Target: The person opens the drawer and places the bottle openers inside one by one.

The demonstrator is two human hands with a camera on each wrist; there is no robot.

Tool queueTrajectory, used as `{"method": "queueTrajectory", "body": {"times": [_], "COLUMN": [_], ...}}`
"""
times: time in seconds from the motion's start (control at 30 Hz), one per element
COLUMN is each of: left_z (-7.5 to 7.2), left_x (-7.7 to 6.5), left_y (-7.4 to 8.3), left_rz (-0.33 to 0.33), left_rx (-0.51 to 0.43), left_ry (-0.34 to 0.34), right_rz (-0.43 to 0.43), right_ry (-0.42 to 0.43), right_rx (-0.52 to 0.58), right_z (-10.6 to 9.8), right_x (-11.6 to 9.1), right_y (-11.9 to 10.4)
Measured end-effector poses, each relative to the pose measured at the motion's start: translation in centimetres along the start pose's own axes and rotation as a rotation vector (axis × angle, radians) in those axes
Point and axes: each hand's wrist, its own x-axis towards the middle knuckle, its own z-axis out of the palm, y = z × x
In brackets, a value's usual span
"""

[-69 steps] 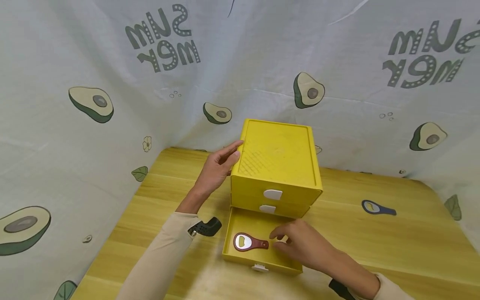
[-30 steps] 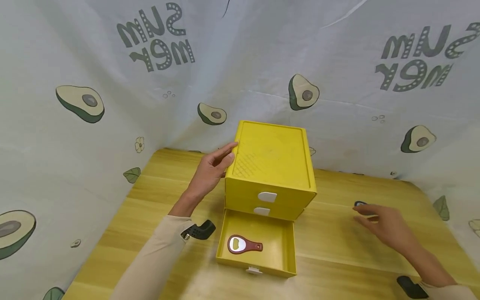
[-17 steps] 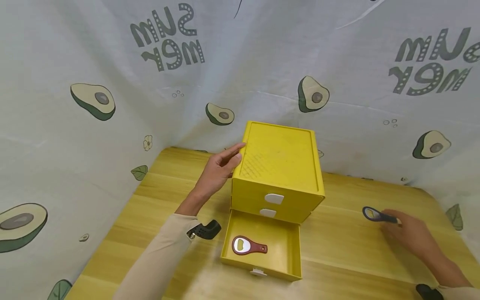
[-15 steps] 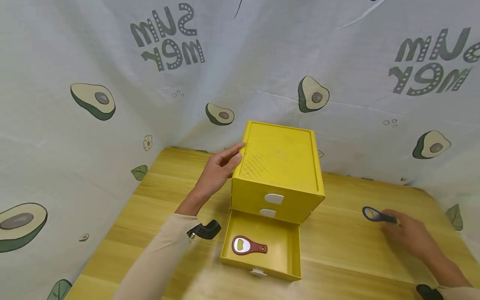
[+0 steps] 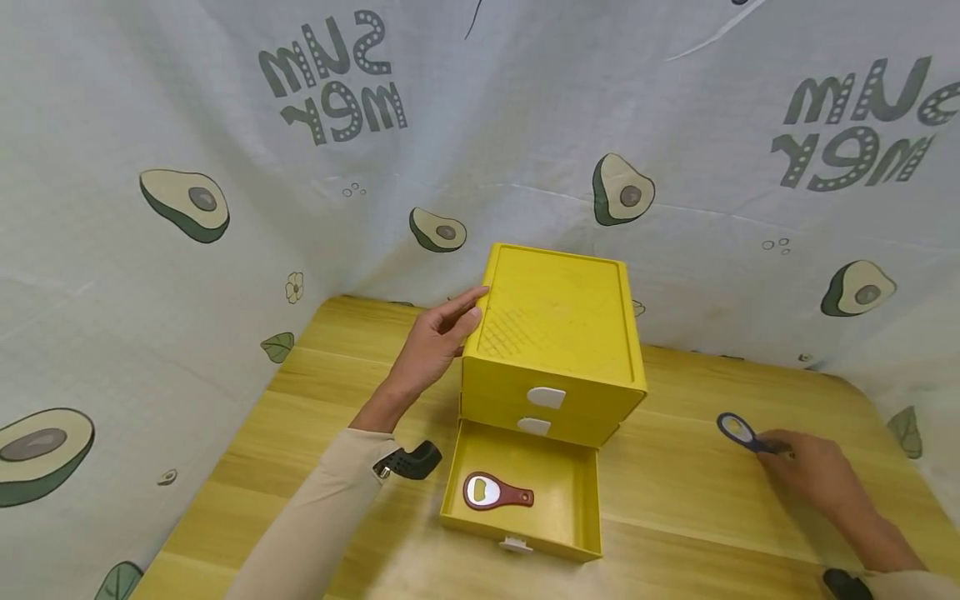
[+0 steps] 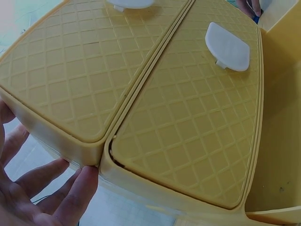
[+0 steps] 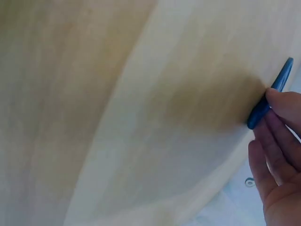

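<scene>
A yellow drawer cabinet (image 5: 558, 317) stands on the table, its bottom drawer (image 5: 566, 475) pulled out. Inside that drawer lies a red bottle opener (image 5: 498, 492), its head toward the left. My left hand (image 5: 427, 346) rests against the cabinet's left side; in the left wrist view its fingertips (image 6: 84, 183) touch the side wall near the front edge. To the right of the cabinet, my right hand (image 5: 813, 471) pinches a blue bottle opener (image 5: 737, 428) by its handle, head pointing left. The right wrist view shows that blue opener (image 7: 270, 96) edge-on between thumb and fingers.
The wood-grain table (image 5: 675, 500) extends on both sides of the cabinet. Two closed upper drawers have white handles (image 5: 546, 397). A white handle (image 5: 516, 545) also sits on the open drawer's front. A printed cloth (image 5: 510, 125) hangs behind and on the left.
My right hand has left the open drawer, moved right and picked up the blue bottle opener from the table. The red opener and my left hand have stayed in place.
</scene>
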Motion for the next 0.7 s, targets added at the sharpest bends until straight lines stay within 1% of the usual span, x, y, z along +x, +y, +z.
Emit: {"method": "queueTrajectory", "body": {"times": [0.17, 0.23, 0.43, 0.5, 0.7], "left_z": [0.0, 0.0, 0.0, 0.0, -0.1], "left_x": [0.0, 0.0, 0.1, 0.1, 0.0], "left_y": [0.1, 0.1, 0.1, 0.1, 0.1], "left_rz": [-0.004, -0.005, 0.010, 0.009, -0.002], "left_rx": [-0.001, -0.001, -0.016, -0.020, -0.008], "left_ry": [0.000, 0.000, -0.010, -0.012, -0.003], "right_rz": [-0.004, -0.008, 0.008, 0.008, 0.024], "right_ry": [0.009, 0.021, 0.013, 0.022, 0.040], "right_rx": [0.016, 0.008, 0.001, -0.004, 0.002], "right_z": [-0.1, 0.0, 0.1, 0.2, 0.3], "right_x": [-0.3, -0.4, -0.7, -0.8, -1.3], "right_y": [-0.3, -0.3, -0.2, -0.2, -1.4]}}
